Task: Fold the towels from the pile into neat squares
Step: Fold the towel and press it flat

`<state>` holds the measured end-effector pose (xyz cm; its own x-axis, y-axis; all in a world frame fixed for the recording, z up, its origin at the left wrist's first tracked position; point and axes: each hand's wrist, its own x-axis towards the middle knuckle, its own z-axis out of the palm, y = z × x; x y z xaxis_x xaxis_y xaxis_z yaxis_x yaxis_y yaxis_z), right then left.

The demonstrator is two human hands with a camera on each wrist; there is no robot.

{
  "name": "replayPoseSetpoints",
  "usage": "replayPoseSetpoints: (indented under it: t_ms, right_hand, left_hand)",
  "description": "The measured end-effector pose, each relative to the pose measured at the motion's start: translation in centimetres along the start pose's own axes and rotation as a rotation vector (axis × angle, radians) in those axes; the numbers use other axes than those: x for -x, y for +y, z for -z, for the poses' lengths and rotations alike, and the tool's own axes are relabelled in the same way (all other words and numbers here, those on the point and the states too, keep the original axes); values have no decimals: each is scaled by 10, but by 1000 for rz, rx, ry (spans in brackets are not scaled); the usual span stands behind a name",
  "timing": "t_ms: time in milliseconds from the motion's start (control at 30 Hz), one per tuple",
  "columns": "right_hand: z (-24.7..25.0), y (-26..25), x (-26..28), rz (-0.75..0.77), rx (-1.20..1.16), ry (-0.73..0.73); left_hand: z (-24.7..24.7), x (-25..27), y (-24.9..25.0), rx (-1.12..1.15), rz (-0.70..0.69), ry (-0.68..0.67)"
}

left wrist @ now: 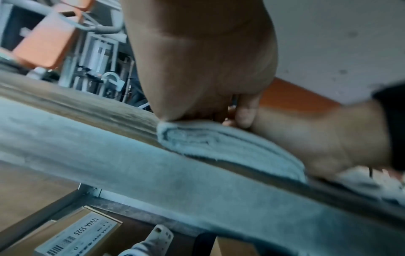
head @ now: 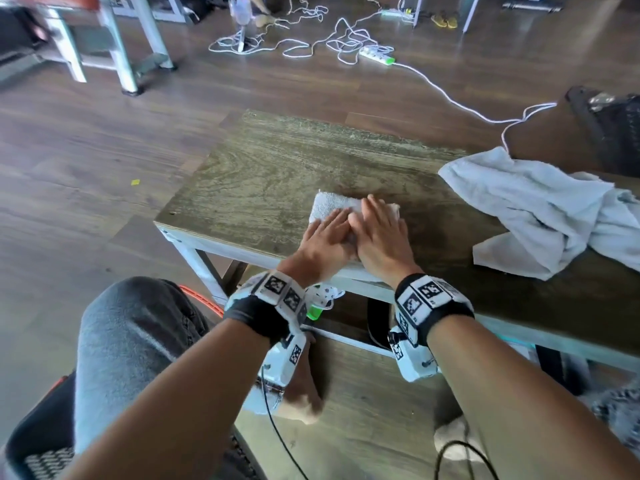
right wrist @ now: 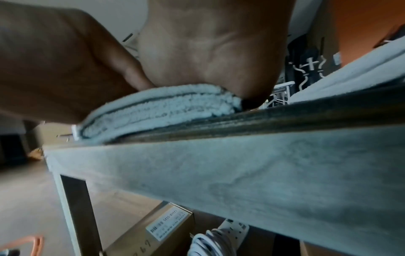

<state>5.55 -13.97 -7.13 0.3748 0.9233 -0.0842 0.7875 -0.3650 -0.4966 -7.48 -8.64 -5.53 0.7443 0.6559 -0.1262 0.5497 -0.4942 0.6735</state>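
On the near edge of the wooden table, a little left of its middle, lies the folded towel, a thick white stack of layers that reaches right to the table's front edge. Your left hand lies flat on its left part with the fingers straight and spread, pressing down and gripping nothing; from the left wrist view the heel of that palm sits on the towel's upper layer. Just beside it, with thumbs touching, your right hand presses the right part of the same towel, fingers likewise stretched forward and flat, so neither hand clasps the cloth. The right wrist view shows the stacked folds squeezed under that palm at the table's lip. Farther right, well apart from your hands, the pile of unfolded towels sprawls over the table's right side, one corner hanging near the front edge. Under the table stands a cardboard box with a label, and next to it a white power strip.
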Motion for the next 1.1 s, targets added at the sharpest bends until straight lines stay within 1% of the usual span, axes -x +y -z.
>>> replayPoseSetpoints:
  t_ms: [33, 67, 100, 167, 200, 233, 300, 333, 500, 567, 733, 833, 967, 1100]
  right_hand:
    - [0, -1, 1, 12, 37, 0]
    - [0, -2, 2, 21, 77, 6]
    - [-1, -3, 2, 25, 113, 15]
    - [-2, -4, 4, 27, 149, 25]
    - [-3, -4, 5, 31, 152, 29]
    - [-3, -4, 5, 36, 154, 33]
    - [-4, -3, 6, 42, 157, 60]
    - [-5, -4, 6, 40, 158, 79]
    - [-8, -7, 9, -5, 187, 108]
    - [-7, -6, 10, -20, 182, 96]
    - [-5, 2, 10, -27, 151, 64]
    - [-3, 3, 11, -35, 142, 62]
    - [-1, 1, 12, -55, 138, 60]
    - [4, 5, 15, -94, 105, 9]
  left_hand:
    - [8, 1, -2, 219, -21, 9]
    - [15, -2, -4, 329, -53, 68]
    - [20, -4, -3, 290, -70, 176]
    - [21, -12, 3, 24, -99, 407]
    - [17, -17, 4, -70, -120, 446]
    - [12, -20, 6, -127, -113, 409]
    - [-2, -22, 1, -201, -14, 236]
    - [-6, -22, -4, -241, 19, 195]
    - [-5, -21, -6, -307, 57, 174]
    - [-4, -20, -7, -326, 81, 162]
    - [-2, -18, -12, -313, 136, 148]
    - [-1, -16, -15, -290, 170, 166]
    - [-1, -16, -17, -278, 182, 169]
    - [1, -12, -21, -263, 191, 170]
